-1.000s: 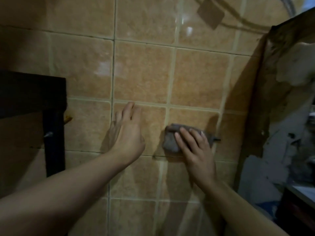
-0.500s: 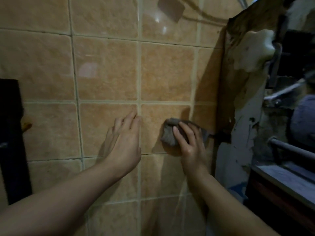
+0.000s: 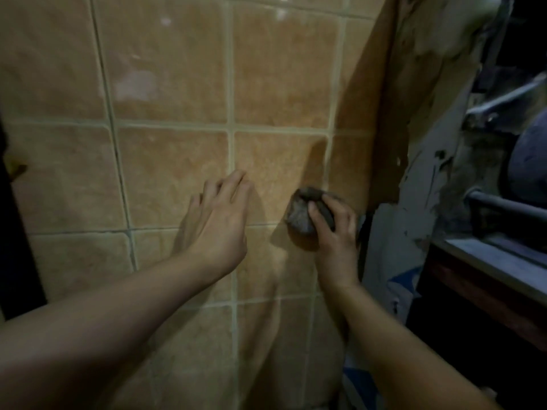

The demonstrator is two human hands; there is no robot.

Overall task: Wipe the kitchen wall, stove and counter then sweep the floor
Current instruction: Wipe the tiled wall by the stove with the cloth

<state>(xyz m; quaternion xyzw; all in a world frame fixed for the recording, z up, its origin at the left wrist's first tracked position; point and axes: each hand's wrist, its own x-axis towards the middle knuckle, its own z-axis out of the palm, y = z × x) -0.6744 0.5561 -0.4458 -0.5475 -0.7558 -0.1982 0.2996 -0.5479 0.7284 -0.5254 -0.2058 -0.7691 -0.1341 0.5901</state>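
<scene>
A tan tiled kitchen wall (image 3: 171, 84) fills most of the head view. My right hand (image 3: 336, 232) grips a bunched dark grey cloth (image 3: 299, 216) and presses it against the wall near the tiles' right edge. My left hand (image 3: 220, 223) rests flat on the tiles to the left of the cloth, fingers straight and pointing up. Both forearms reach in from the bottom of the view.
A worn edge with peeling paint (image 3: 414, 161) borders the tiles on the right. Beyond it stand a dark shelf or counter edge (image 3: 488, 267) and a metal bar (image 3: 509, 205). A dark frame (image 3: 14, 247) runs down the left side.
The cloth is now bunched into a ball in my right hand instead of spread under flat fingers. The view has shifted right, and both hands stay at about the same spot on the wall.
</scene>
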